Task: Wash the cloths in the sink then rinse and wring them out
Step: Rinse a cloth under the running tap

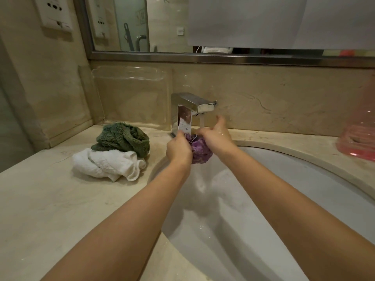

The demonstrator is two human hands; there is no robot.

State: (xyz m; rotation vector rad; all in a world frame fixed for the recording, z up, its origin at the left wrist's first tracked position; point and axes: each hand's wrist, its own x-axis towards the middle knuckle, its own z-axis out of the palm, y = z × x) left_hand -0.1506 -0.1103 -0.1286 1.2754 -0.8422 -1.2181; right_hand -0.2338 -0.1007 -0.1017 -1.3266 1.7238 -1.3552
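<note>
A bunched purple cloth (pixel 200 152) hangs over the white sink (pixel 263 189), just below the chrome tap (pixel 192 110), whose water is running. My left hand (pixel 178 148) grips the cloth from the left. My right hand (pixel 216 134) holds it from the right, with the thumb raised toward the spout. Water streams from the cloth down into the basin. A crumpled green cloth (pixel 122 138) and a crumpled white cloth (pixel 107 165) lie on the counter left of the sink.
The beige marble counter (pixel 50 199) surrounds the sink. A clear acrylic holder (pixel 132 94) stands against the back wall, left of the tap. At the right edge sits a pink translucent plastic container (pixel 359 138). A mirror (pixel 203 25) hangs above.
</note>
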